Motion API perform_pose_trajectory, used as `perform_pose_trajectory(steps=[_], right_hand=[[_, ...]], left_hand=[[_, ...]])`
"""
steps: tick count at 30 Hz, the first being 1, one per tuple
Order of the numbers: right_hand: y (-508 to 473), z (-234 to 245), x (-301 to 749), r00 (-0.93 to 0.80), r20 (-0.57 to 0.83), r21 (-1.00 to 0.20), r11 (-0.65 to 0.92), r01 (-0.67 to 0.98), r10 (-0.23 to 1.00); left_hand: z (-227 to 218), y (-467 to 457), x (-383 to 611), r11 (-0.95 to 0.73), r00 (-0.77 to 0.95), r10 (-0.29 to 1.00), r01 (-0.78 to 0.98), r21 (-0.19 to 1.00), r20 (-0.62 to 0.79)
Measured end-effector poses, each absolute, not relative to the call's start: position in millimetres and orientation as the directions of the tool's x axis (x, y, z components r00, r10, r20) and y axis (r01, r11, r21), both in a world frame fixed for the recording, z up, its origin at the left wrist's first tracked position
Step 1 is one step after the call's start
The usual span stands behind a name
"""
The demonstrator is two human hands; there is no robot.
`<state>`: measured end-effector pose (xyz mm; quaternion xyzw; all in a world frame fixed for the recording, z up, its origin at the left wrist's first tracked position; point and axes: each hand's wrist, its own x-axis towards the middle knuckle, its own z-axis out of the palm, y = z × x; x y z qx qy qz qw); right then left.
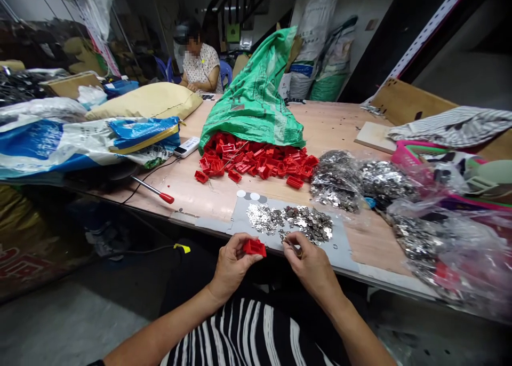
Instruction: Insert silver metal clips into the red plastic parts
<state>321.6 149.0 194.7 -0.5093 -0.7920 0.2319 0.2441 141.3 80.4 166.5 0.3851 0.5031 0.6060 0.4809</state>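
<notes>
My left hand (232,263) is closed around a small red plastic part (255,247), held just off the table's near edge. My right hand (310,264) is beside it, its fingertips pinched at the edge of a grey sheet (342,243); whatever they pinch is too small to make out. A scatter of small silver metal pieces (292,221) lies on that sheet, just beyond both hands. Farther back, a heap of the same red plastic parts (256,160) spills out of a green woven sack (256,96).
Clear plastic bags of metal pieces (360,182) sit at the right by a pink basket (404,155). A red-handled tool (154,190), a white power strip (186,146) and blue-white sacks (80,142) lie at left. Another person (200,62) sits at the table's far end.
</notes>
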Motion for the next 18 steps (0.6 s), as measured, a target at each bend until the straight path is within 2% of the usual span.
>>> perform_pose_trajectory(steps=[3,5,11,18], right_hand=[[145.7,196.1,322.3,-0.409,0.061,-0.774,0.302,0.557,0.911],[142.7,197.8,320.9,-0.427,0.061,-0.808,0.295,0.509,0.902],[135.5,209.0,316.8,-0.524,0.121,-0.750,0.423,0.508,0.843],[134.3,209.9,311.2,-0.619,0.188,-0.695,0.549,0.464,0.762]], left_hand=[[169.8,81.7,144.3,-0.075,-0.236,0.971,-0.117,0.990,0.046],[172.8,82.1,145.2,-0.104,-0.236,0.967,-0.037,0.994,0.093],[180.7,79.6,142.9,-0.198,-0.240,0.938,0.222,0.955,0.250],[178.8,75.5,142.9,-0.314,-0.150,0.911,0.347,0.884,0.383]])
